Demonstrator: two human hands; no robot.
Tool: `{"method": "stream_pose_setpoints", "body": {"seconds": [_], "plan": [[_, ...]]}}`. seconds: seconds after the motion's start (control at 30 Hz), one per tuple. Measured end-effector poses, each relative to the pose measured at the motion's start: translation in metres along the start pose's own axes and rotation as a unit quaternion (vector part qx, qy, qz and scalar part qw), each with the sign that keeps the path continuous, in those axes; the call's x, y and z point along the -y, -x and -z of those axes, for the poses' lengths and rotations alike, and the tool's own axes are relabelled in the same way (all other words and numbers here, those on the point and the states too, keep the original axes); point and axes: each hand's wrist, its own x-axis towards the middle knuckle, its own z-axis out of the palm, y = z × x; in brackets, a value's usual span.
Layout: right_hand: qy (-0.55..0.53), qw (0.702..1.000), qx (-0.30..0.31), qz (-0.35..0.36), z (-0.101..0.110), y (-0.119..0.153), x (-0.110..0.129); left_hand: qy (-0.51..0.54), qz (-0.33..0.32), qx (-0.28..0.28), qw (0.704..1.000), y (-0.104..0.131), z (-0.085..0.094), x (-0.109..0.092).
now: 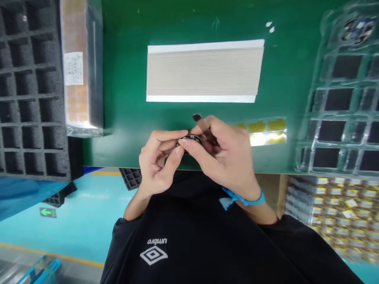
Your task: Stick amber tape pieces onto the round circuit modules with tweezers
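Note:
A small round black part (189, 138) with a shiny rim is held just above the front edge of the green table. My left hand (158, 161) pinches its left side between thumb and fingers. On the other side, my right hand (229, 154) presses its thumb onto the top of the part. Tucked in the same hand is a flat metal tool, apparently tweezers (203, 128), its dark rounded end sticking up past the fingers. The part's underside and the tool's other end are hidden by my fingers.
A ribbed pale sheet stack (204, 71) lies beyond my hands. Yellow film pieces (266, 130) are right of them. A clear compartment tray (331, 114) holds a round part (358, 30). Leftward are a wrapped box (79, 71) and a black foam tray (32, 90).

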Motion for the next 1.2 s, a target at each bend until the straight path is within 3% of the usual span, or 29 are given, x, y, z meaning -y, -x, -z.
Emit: {"method": "stream_pose_setpoints", "body": {"seconds": [0.13, 0.43, 0.67, 0.8, 1.03, 1.2], "plan": [[-0.037, 0.999, 0.012, -0.031, 0.004, -0.001, -0.004, -0.016, 0.016, -0.01, 1.0, 0.0, -0.001, -0.005], [-0.018, 0.999, -0.028, -0.022, -0.003, 0.009, -0.008, 0.017, 0.042, -0.035, 0.998, 0.002, -0.007, -0.006], [-0.028, 0.998, -0.039, 0.04, -0.003, 0.011, -0.009, 0.077, 0.045, -0.111, 0.99, -0.001, -0.009, 0.008], [0.015, 0.997, -0.061, 0.038, -0.005, 0.012, -0.011, 0.052, 0.031, -0.1, 0.993, 0.0, -0.008, 0.007], [0.004, 0.994, 0.016, 0.11, -0.001, 0.01, -0.008, 0.035, 0.04, -0.134, 0.99, 0.004, 0.0, 0.006], [0.0, 0.992, -0.033, 0.126, 0.014, 0.011, -0.005, 0.045, 0.069, -0.099, 0.992, 0.005, 0.007, 0.001]]}}
